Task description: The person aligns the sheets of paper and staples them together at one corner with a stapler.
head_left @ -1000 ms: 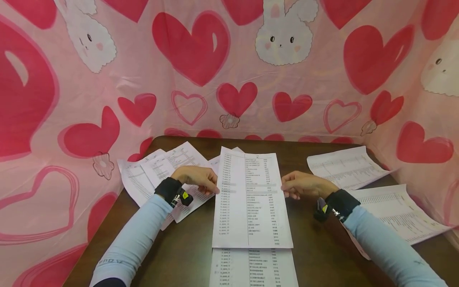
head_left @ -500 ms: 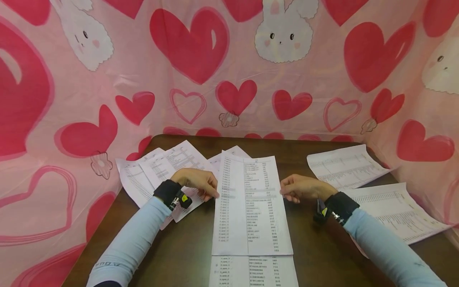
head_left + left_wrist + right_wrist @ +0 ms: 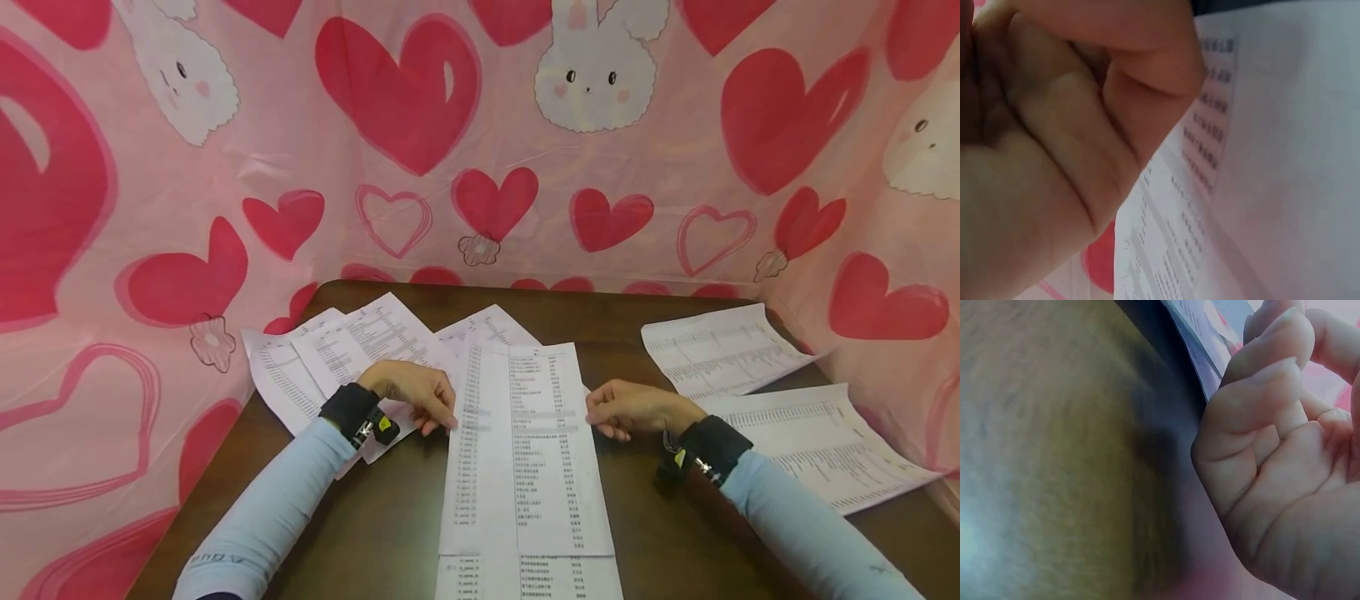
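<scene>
A printed sheet of paper [image 3: 525, 467] is held between both hands in the head view, overlapping a second printed sheet [image 3: 495, 579] at the bottom edge. My left hand [image 3: 412, 392] pinches its left edge between thumb and curled fingers. On the opposite edge, my right hand [image 3: 630, 408] pinches it the same way. Close up in the left wrist view, the left hand's curled fingers [image 3: 1154, 75] lie beside the white paper [image 3: 1291, 144]. The right wrist view shows curled fingers [image 3: 1254, 412], with a sliver of paper behind them.
Several overlapping printed sheets [image 3: 333, 354] lie at the table's left, and another sheet [image 3: 487, 325] lies behind the held one. Two more stacks sit at the right, a far sheet [image 3: 720, 350] and a nearer sheet [image 3: 832, 442]. A pink heart-patterned curtain [image 3: 637, 167] surrounds the brown table [image 3: 360, 533].
Both hands have drawn the held sheet toward the person, so it covers more of the lower sheet. More of the sheet behind it now shows.
</scene>
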The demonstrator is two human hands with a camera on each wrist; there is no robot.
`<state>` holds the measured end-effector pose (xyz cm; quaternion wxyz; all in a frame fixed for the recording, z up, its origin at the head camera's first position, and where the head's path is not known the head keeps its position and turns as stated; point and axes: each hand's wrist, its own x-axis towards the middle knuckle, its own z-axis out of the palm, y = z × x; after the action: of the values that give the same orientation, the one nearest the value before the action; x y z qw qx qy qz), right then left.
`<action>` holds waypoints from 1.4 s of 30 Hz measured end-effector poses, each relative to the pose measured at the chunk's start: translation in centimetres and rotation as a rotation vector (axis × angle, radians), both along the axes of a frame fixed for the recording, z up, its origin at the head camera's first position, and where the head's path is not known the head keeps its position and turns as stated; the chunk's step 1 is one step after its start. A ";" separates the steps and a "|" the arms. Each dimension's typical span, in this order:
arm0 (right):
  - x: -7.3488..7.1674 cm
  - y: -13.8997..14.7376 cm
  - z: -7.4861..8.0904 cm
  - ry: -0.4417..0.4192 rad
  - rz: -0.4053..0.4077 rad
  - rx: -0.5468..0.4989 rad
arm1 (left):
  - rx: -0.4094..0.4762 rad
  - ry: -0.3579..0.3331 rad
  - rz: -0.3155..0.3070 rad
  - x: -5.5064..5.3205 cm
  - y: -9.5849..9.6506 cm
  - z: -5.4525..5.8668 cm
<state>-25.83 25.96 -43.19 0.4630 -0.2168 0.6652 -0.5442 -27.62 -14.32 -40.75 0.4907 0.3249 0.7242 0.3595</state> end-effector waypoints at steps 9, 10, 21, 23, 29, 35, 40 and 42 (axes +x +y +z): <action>0.9 0.1 -0.5 -0.010 0.022 -0.002 | 0.000 0.009 -0.024 0.9 -0.1 -0.4; 1.0 0.1 -0.5 -0.010 0.023 0.002 | -0.004 0.011 -0.027 1.0 -0.1 -0.4; 1.9 -0.3 -0.4 0.026 0.017 0.113 | -0.055 0.024 -0.051 1.6 0.6 -0.8; 2.0 -0.3 -0.3 0.026 0.020 0.116 | -0.064 0.023 -0.047 1.7 0.6 -0.9; 2.1 -0.1 -0.4 0.025 0.026 0.103 | -0.078 0.011 -0.045 1.8 0.7 -1.0; 2.1 0.1 -0.5 0.033 0.041 0.088 | -0.074 0.011 -0.042 2.1 0.7 -1.0; 2.2 0.1 -0.6 0.039 0.059 0.084 | -0.077 0.020 -0.049 2.2 0.7 -0.9; 2.2 0.1 -0.5 0.046 0.067 0.092 | -0.083 0.027 -0.055 2.2 0.6 -0.9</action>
<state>-23.63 26.11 -43.67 0.4749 -0.2297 0.6926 -0.4920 -25.43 -13.71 -41.63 0.5038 0.3287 0.7357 0.3112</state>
